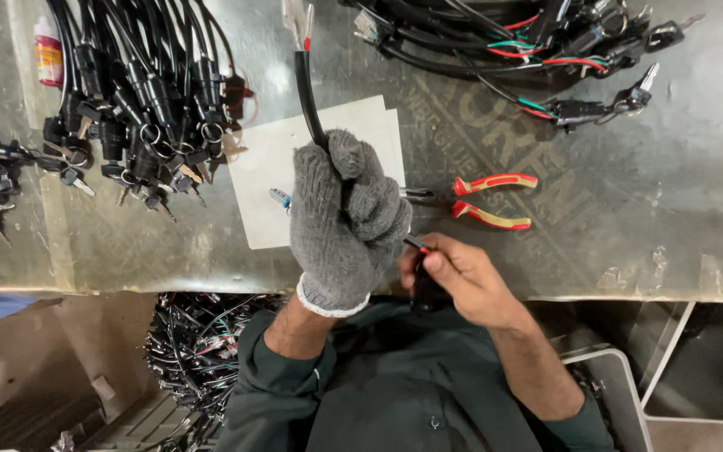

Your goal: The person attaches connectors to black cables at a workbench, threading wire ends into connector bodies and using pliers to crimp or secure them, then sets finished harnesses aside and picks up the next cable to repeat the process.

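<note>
A worn grey metal surface fills most of the view, scratched and dull. On its far left lies a big heap of black cable assemblies with keys and ring-shaped ends spilling toward the near edge; a second, looser bundle of black cables with red and green wires sprawls across the far right. Below the near edge, a tangle of more black wiring sits low down beside the person's dark green sleeve.

In the middle of the surface is a white sheet of paper, lying flat. Over it the left hand, in a grey knitted glove, is clenched tight around a black sheathed cable, which rises from the fist toward the far side and ends in bared red and pale wires. The bare right hand sits just beside the glove, at the near edge, its fingers pinching a small dark part where the cable comes out below the fist; what exactly that part is I cannot tell.

Just right of the glove, red-and-yellow-handled pliers rest on the surface, handles apart. A small red-and-white bottle stands at the far left.
</note>
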A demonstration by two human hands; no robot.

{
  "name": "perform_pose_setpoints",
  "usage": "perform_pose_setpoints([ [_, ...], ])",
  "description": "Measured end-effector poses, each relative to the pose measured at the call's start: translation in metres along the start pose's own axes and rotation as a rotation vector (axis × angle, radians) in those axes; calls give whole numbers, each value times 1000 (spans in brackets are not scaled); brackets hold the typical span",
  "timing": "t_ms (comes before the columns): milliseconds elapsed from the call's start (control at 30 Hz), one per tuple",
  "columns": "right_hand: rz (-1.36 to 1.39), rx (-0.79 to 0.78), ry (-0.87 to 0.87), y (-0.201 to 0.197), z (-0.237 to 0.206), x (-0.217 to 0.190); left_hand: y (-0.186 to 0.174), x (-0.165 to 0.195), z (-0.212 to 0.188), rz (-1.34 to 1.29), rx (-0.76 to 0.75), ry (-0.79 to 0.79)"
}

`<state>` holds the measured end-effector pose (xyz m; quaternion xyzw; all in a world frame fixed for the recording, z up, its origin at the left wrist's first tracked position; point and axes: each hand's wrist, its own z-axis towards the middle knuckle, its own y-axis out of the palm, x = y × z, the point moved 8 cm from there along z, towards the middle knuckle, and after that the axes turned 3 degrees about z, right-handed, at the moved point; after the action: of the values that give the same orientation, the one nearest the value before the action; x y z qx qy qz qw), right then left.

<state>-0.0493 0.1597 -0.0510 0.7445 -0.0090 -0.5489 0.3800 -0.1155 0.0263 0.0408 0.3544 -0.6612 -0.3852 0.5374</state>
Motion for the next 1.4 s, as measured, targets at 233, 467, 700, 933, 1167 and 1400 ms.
perform_pose_setpoints([
  [233,-502,259,-48,-7,-2,7,-34,-26,-6,194,83,86],
  [467,-513,310,-144,1,0,-3,-55,-39,-23,521,118,83],
  [700,-458,227,-288,35,28,-61,-44,-40,-20,1212,-19,119],
  [933,-943,560,-644,46,-4,-189,19,-22,-24,1536,-431,630],
  [1167,-1225,557,-465,46,-14,-215,36,-30,-27,1875,-507,816],
  [1400,-1191,707,-712,36,-27,-225,36,-33,-33,1760,-448,527],
])
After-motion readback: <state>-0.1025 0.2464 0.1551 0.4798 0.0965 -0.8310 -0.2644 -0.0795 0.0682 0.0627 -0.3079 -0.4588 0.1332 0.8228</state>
